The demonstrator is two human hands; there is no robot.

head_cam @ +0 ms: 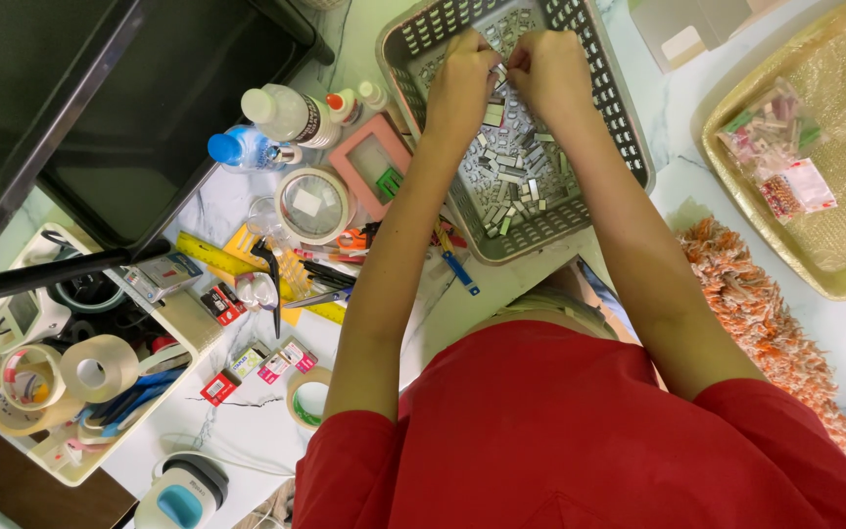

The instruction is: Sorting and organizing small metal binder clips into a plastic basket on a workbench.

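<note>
Both grips pinch together: my left hand (460,86) and right hand (550,71) meet on one tiny grey piece (499,76), over the grey basket (619,118) of small grey pieces (516,171) on the worktop (482,294).

Small pieces (513,176) lie in basket (619,108); bottles (276,127) left.

I work at a white marble-patterned table (501,294) under bright, even light; a dark tray (149,108) sits at its far left corner, an orange shaggy rug (766,323) to my right
</note>
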